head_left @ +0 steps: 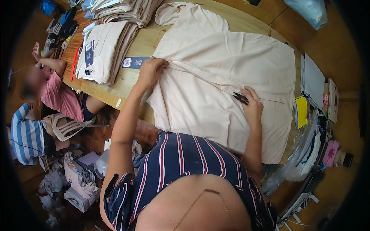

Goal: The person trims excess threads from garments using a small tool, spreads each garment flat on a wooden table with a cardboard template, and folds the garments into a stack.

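A cream shirt point(227, 57) lies spread over the wooden table in front of me, its surface loosely creased. What looks like a sleeve reaches to the far left. My left hand point(151, 71) pinches a fold of its cloth near the left edge, fingers closed. From there a long fold runs across to my right hand point(253, 107), which rests on the fabric with its fingers round small black thread snips point(241, 98). The blades point left, close to the fold. A dark blue hang tag point(135, 62) lies on the table beside my left hand.
Folded cream garments with a tag form a stack point(102, 52) on the left; a taller pile point(123, 9) stands behind. Papers and a yellow packet point(301, 111) line the right edge. Two people sit at left near a white plastic chair point(69, 127). Clothes point(79, 184) litter the floor.
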Demonstrator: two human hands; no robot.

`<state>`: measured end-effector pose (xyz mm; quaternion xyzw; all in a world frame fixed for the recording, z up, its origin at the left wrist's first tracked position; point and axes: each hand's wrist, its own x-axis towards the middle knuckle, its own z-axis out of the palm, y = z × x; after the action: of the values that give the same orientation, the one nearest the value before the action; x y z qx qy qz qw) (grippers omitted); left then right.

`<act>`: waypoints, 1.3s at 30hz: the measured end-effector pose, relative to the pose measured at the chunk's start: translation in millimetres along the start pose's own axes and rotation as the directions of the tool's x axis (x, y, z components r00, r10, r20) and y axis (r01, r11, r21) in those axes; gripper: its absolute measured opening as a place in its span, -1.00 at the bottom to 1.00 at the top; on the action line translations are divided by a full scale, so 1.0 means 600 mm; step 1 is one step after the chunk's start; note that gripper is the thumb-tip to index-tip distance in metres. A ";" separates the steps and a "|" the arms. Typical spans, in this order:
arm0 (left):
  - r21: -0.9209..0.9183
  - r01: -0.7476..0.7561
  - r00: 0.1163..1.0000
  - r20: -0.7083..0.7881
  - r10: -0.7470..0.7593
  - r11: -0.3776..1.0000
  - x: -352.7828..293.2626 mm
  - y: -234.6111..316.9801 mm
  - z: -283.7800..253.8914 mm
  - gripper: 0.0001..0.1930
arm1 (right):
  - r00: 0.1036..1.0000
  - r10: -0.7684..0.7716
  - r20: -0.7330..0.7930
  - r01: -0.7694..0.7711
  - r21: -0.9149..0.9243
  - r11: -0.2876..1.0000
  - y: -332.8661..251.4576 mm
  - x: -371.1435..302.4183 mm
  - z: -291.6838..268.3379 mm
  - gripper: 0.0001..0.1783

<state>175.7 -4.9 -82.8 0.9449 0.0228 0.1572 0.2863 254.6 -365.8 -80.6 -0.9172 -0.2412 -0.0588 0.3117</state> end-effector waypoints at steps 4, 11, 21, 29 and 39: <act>-0.245 0.230 0.971 0.119 -0.206 0.942 0.031 0.013 -0.018 -0.72 | 0.993 0.054 -0.104 -0.050 0.044 0.998 0.049 0.042 0.024 -0.86; 0.098 -0.073 0.997 0.039 0.069 0.993 0.039 0.007 0.005 -0.76 | 0.939 0.331 0.091 -0.305 -0.222 0.926 0.035 0.124 0.003 -0.73; -0.093 0.232 0.972 0.069 -0.226 0.968 0.016 0.025 0.023 -0.84 | 0.977 0.178 -0.117 -0.197 -0.173 0.965 -0.072 0.126 0.030 -0.68; -0.036 0.159 0.987 -0.013 -0.159 0.987 0.003 0.032 0.036 -0.85 | 0.952 0.036 0.305 -0.169 0.424 0.890 -0.178 0.133 0.163 -0.67; -0.410 0.258 0.966 0.121 -0.228 0.875 0.026 0.041 0.029 -0.96 | 0.938 -0.128 0.322 0.041 0.263 0.964 -0.176 0.132 0.162 -0.69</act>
<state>194.5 -32.9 -78.6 0.8548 0.0968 0.0888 0.5020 269.3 -202.8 -80.3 -0.8551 -0.3360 0.1163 0.3773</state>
